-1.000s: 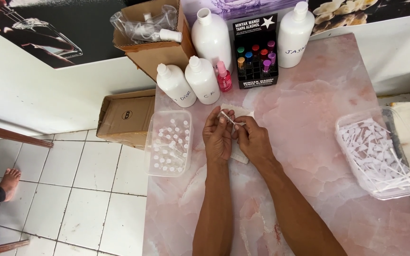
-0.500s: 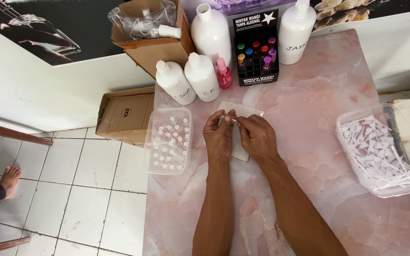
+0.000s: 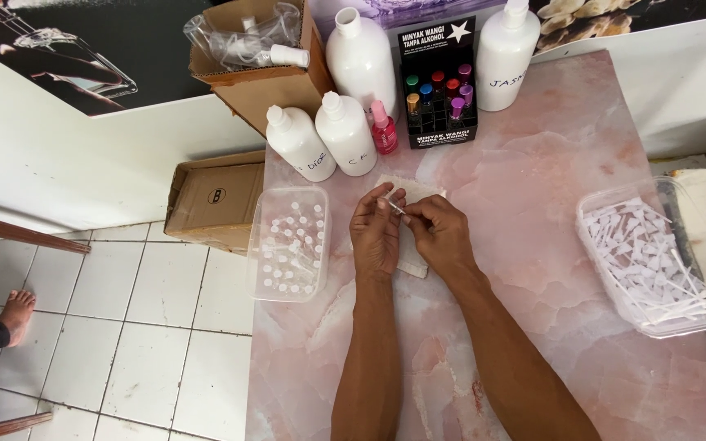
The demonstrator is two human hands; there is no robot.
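— What's different from a moment back?

— Little. Both hands have stayed together over the white cloth (image 3: pixel 413 245) near the far middle of the pink marble table (image 3: pixel 549 212). The small white piece (image 3: pixel 395 207) that stood higher between the fingers a second ago now sits lower, pinched between both sets of fingertips, so the fitting work on it looks, to my eye, under way and not finished

— How are the hands set?

— The left hand (image 3: pixel 376 237) is closed on one end of the piece, thumb and forefinger pressed to it. The right hand (image 3: pixel 441 235) grips the other end the same way. Knuckles nearly touch

— And the piece itself?

— Between the two hands, just above the cloth, too small to tell its exact kind

— What lies about?

— A clear tray of small capped vials (image 3: pixel 289 243) at the left edge, just beside the left hand. A clear tub of white plastic stems (image 3: pixel 655 257) at the right edge, well apart. White bottles (image 3: pixel 345 135), a pink spray bottle (image 3: pixel 383 129) and a black display rack (image 3: pixel 439 86) along the far edge
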